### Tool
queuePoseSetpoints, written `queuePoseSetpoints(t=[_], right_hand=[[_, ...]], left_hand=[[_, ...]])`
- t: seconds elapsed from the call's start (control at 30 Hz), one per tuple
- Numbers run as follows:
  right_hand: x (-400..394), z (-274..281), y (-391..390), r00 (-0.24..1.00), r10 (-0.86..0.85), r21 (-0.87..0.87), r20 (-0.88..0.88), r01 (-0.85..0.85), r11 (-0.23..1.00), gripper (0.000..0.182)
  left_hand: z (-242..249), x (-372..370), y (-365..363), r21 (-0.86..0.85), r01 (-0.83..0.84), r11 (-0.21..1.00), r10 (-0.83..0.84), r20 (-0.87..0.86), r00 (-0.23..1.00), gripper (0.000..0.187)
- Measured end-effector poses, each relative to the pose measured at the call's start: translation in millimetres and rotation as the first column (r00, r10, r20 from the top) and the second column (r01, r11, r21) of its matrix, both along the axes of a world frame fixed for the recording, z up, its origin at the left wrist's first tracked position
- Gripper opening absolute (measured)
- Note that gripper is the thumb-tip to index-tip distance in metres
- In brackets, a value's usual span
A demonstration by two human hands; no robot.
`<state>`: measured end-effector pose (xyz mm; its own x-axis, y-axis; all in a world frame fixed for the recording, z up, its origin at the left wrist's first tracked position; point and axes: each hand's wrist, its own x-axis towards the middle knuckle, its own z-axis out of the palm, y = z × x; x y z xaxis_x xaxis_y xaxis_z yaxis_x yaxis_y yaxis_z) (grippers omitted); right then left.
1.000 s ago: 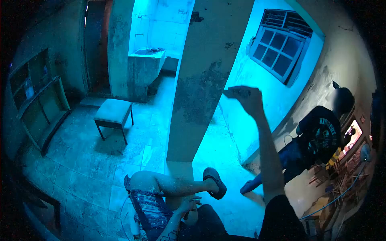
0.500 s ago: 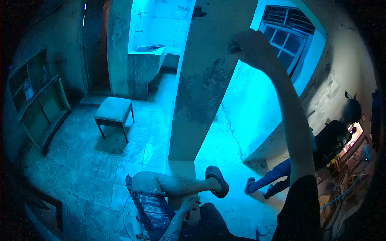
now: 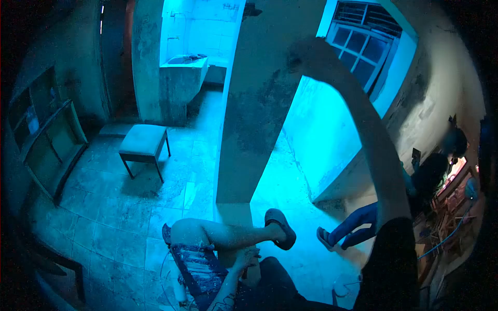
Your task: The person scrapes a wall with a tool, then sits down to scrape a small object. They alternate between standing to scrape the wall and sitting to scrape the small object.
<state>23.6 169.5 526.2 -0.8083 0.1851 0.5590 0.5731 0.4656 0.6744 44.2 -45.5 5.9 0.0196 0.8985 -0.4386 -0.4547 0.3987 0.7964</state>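
Note:
My right arm reaches up in front of a stained pillar (image 3: 249,135). My right hand (image 3: 316,59) is bent at the wrist, with its fingers curled in against the pillar's upper part. A dark patch shows at the fingertips; whether it is a small object or shadow is hard to make out. Low in the view, my left hand (image 3: 248,256) rests by my lap, beside my crossed bare leg (image 3: 223,234). Its fingers look loosely apart. Ripped denim shorts (image 3: 199,267) and a clog-type shoe (image 3: 280,228) are on me.
A padded stool (image 3: 144,140) stands on the tiled floor, left of the pillar. Behind it is a concrete basin (image 3: 181,78). A wooden frame (image 3: 54,150) leans at the left wall. To the right, a person (image 3: 430,176) in jeans stands near a window (image 3: 363,46) and clutter.
The whole view has shifted slightly left. My right hand stays at the pillar, its fingers darker now. The person on the right has moved a little and holds up a dark flat object.

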Motion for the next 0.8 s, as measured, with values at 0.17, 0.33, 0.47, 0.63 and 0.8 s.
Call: queuePoseSetpoints(t=[0.17,0.33,0.47,0.63,0.8], right_hand=[[18,29,-24,0.965,0.255,-0.082,0.056,-0.250,0.965,0.017],[6,2,-3,0.991,0.101,-0.030,0.089,-0.099,0.995,0.024],[12,22,-21,0.982,0.174,-0.098,0.077,-0.166,0.981,0.027],[2,10,-5,0.995,0.008,-0.047,0.104,-0.003,0.999,0.024],[10,23,-35,0.996,0.084,-0.177,0.022,-0.079,0.981,0.034]], left_hand=[[6,0,5,-0.025,0.011,1.000,-0.012,-0.042,0.999,0.035],[12,-3,1,0.025,0.009,1.000,-0.008,-0.048,0.999,0.035],[13,-1,4,-0.027,0.029,0.999,-0.032,-0.129,0.991,0.035],[23,-6,-1,-0.010,0.013,1.000,-0.014,-0.068,0.998,0.036],[-9,0,4,0.017,-0.023,1.000,0.024,-0.028,0.999,0.034]])
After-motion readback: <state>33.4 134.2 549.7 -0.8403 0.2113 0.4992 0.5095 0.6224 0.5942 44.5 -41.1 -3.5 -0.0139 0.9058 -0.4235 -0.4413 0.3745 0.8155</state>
